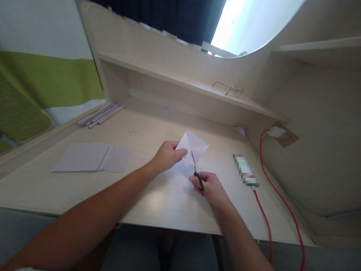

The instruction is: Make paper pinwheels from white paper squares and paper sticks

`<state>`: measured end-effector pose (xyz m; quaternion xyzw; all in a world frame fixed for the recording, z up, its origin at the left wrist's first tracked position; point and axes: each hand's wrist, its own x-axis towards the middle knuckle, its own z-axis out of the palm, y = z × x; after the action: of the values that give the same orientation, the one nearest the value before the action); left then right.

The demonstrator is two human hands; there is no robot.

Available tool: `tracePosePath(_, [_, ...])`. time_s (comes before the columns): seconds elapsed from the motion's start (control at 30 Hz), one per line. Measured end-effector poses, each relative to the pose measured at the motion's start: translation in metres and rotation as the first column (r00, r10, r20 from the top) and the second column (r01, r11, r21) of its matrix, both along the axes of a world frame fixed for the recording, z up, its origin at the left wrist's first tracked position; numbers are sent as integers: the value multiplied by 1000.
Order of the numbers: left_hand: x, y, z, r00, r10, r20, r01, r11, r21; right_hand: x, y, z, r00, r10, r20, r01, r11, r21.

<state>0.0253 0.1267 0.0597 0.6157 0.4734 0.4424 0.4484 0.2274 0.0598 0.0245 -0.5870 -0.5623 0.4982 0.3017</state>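
A white sheet of paper [199,146] with a line running down from its top corner is held up over the desk. My left hand [168,155] pinches its left side, thumb on top. My right hand [209,187] grips a pair of dark-handled scissors [199,180], fingers closed around the handles. The scissor blades point up and away from me, against the lower middle of the paper. Whether they are cutting through it at this instant I cannot tell.
On the left lie a stack of grey-white sheets [81,157], folded strips [100,114] and small scraps [132,133]. To the right are a phone [246,171] and a red cable [278,192]. Glasses [233,90] rest on the shelf [180,81] along the back.
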Motion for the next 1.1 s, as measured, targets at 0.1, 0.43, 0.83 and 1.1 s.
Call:
tracePosePath(0.1, [1,0,1,1000,2,0,-2,1000,-8,0,-1,2,1000,-10,10,10,1000,-8])
tracePosePath(0.43, [1,0,1,1000,9,-3,-9,1000,-3,3,1,0,1000,8,5,-8,1000,25])
tracePosePath(0.83, [1,-2,1,998,-30,55,31,999,-18,3,1,-2,1000,-8,17,7,1000,26])
tracePosePath(1.1, [-1,2,6,952,111,287,-77,989,-127,0,-3,6,994,112,-2,-112,994,-12])
